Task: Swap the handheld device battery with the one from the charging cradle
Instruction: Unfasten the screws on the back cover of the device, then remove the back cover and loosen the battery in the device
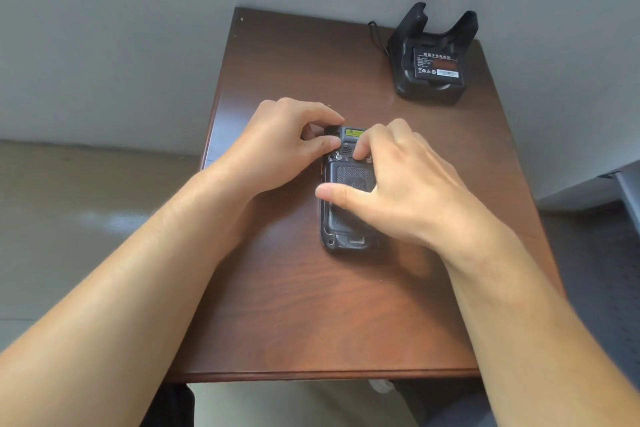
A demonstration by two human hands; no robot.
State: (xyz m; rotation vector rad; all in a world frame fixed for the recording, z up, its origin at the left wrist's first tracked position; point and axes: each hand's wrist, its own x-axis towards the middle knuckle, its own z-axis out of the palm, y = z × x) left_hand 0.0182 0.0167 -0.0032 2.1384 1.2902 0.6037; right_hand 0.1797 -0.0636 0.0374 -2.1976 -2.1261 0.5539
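One brown wooden counter point(277, 288). One black handheld device point(346, 218), back up, at centre. One black charging cradle point(429, 87), far right, holding one labelled black battery point(437, 62). Left hand point(277, 146) and right hand point(405, 184): fingers curled, pressing the device's far end.

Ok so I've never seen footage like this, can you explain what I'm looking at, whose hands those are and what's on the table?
This is one picture from a camera worn on a person's head, looking down at their own bare arms. No machine is involved. On the brown table lies a black handheld device, back side up. The left hand pinches near its top end, and the right hand rests over it, fingers at the small latches. At the far right corner stands a black charging cradle with a spare battery in it. Nothing is lifted off the table.
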